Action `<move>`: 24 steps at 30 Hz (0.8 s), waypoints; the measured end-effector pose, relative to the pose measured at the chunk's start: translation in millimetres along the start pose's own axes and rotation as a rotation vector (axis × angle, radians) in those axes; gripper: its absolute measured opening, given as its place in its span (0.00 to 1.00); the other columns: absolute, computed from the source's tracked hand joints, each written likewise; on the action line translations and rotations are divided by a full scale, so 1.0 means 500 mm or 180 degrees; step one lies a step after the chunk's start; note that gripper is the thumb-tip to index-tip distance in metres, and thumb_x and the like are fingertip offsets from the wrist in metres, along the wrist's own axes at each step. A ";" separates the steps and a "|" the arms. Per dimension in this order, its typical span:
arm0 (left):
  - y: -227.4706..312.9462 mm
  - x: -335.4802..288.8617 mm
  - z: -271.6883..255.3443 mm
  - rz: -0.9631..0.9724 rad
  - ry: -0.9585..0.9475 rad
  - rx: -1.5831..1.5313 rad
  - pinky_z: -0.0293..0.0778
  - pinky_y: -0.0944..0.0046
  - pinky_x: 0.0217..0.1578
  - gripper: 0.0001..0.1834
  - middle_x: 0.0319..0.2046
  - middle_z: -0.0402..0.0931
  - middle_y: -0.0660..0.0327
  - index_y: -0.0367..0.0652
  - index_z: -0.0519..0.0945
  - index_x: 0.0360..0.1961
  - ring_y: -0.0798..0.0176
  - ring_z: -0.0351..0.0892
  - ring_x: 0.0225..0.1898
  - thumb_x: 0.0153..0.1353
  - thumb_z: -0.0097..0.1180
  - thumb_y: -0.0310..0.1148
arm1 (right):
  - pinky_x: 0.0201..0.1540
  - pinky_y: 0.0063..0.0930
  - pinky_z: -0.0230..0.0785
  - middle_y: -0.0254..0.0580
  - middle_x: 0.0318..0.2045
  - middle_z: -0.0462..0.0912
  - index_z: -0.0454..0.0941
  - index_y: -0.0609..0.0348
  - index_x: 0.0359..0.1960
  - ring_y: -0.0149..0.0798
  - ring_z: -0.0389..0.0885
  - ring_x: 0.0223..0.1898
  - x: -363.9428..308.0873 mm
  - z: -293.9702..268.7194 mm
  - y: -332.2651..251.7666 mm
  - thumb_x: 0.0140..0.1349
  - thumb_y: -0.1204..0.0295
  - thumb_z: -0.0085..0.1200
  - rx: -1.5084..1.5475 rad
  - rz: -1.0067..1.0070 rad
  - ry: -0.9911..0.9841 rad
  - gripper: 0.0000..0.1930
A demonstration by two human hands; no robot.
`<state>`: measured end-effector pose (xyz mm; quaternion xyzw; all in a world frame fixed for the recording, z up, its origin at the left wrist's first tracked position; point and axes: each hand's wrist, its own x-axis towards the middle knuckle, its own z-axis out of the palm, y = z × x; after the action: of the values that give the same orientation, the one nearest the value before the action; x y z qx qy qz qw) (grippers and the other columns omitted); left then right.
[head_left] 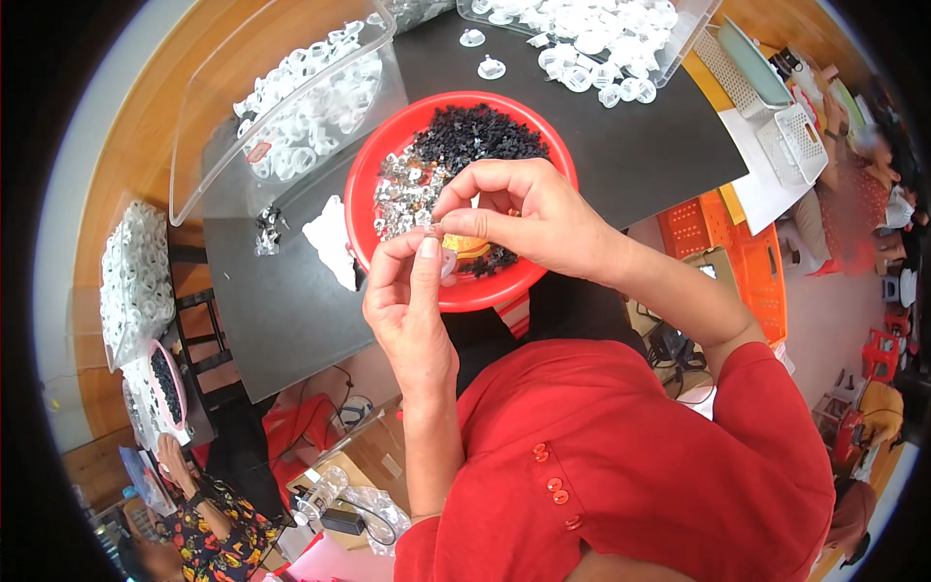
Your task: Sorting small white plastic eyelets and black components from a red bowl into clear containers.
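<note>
My left hand (412, 310) and my right hand (548, 218) meet over a round red basin (360, 184). Thumb and fingers of both are pinched together on something tiny, too small to name. In the basin lie a heap of small black parts (485, 131) and, left of it, many shiny silver metal pieces (396, 199). Below my fingertips a yellow object (467, 245) shows in the basin, partly covered by my right hand. The basin sits at the near edge of a dark table (640, 145).
Clear tubs of white round plastic parts (310, 107) stand at the far left and far right. Loose white parts (492, 68), a crumpled white cloth (332, 242) and a small metal cluster (270, 231) lie on the table. An orange crate (766, 281) is at right; another person (213, 524) sits lower left.
</note>
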<state>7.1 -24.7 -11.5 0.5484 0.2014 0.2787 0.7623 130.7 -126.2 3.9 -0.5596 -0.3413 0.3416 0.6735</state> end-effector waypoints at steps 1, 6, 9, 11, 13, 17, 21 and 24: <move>0.000 0.001 0.001 0.0049 -0.0016 -0.0007 0.71 0.73 0.37 0.04 0.35 0.77 0.64 0.40 0.76 0.37 0.75 0.74 0.34 0.64 0.53 0.29 | 0.31 0.16 0.66 0.29 0.29 0.78 0.78 0.62 0.37 0.19 0.72 0.30 -0.004 -0.001 -0.008 0.61 0.73 0.56 -0.0438 -0.0058 -0.0006 0.06; -0.002 -0.001 0.013 0.0199 0.0001 0.0114 0.69 0.75 0.37 0.04 0.35 0.76 0.64 0.39 0.76 0.36 0.75 0.73 0.35 0.64 0.52 0.28 | 0.29 0.20 0.65 0.35 0.28 0.75 0.76 0.64 0.32 0.24 0.72 0.26 -0.009 0.005 -0.002 0.59 0.75 0.56 -0.1435 -0.1020 0.0323 0.04; -0.005 -0.001 0.009 0.0269 0.0000 0.0272 0.69 0.74 0.38 0.04 0.36 0.77 0.64 0.39 0.76 0.37 0.75 0.73 0.36 0.64 0.52 0.28 | 0.29 0.22 0.65 0.38 0.29 0.74 0.74 0.65 0.32 0.28 0.72 0.25 -0.013 0.008 -0.002 0.60 0.76 0.54 -0.1592 -0.1120 0.0385 0.04; -0.006 -0.001 0.008 0.0256 0.0034 0.0399 0.71 0.72 0.39 0.05 0.37 0.77 0.63 0.38 0.77 0.38 0.74 0.74 0.38 0.64 0.52 0.27 | 0.29 0.23 0.66 0.38 0.29 0.74 0.73 0.65 0.32 0.29 0.72 0.26 -0.012 0.005 -0.004 0.61 0.76 0.53 -0.1641 -0.1130 0.0302 0.04; -0.007 -0.001 0.006 0.0234 -0.0020 0.0216 0.72 0.71 0.42 0.07 0.39 0.77 0.62 0.37 0.76 0.41 0.72 0.75 0.40 0.64 0.51 0.26 | 0.30 0.24 0.66 0.39 0.29 0.74 0.73 0.65 0.33 0.30 0.72 0.26 -0.009 0.003 -0.003 0.62 0.76 0.51 -0.1690 -0.1136 0.0212 0.04; -0.003 -0.002 0.003 -0.0156 -0.0324 -0.0366 0.74 0.67 0.48 0.14 0.46 0.75 0.58 0.36 0.74 0.50 0.67 0.76 0.46 0.63 0.51 0.25 | 0.33 0.31 0.67 0.44 0.29 0.73 0.71 0.65 0.33 0.39 0.74 0.30 -0.008 0.000 -0.004 0.61 0.75 0.50 -0.1719 -0.1151 0.0456 0.05; -0.002 0.001 0.003 -0.0374 -0.0350 -0.0441 0.73 0.66 0.50 0.19 0.50 0.73 0.58 0.37 0.71 0.55 0.66 0.75 0.49 0.62 0.52 0.23 | 0.34 0.37 0.68 0.46 0.29 0.74 0.70 0.65 0.32 0.47 0.75 0.31 -0.017 -0.004 -0.007 0.59 0.75 0.51 -0.1933 -0.1117 0.0477 0.05; -0.005 0.004 0.002 -0.0299 -0.0380 -0.0574 0.73 0.66 0.50 0.24 0.52 0.71 0.58 0.38 0.68 0.58 0.66 0.73 0.50 0.60 0.54 0.21 | 0.34 0.30 0.66 0.41 0.30 0.72 0.71 0.63 0.32 0.39 0.73 0.30 -0.025 -0.002 -0.014 0.61 0.77 0.50 -0.2166 -0.1178 0.0347 0.03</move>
<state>9.6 -25.0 -13.4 0.4831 0.1553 0.2265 0.8314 125.6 -138.3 9.8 -0.6973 -0.4940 0.0514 0.5168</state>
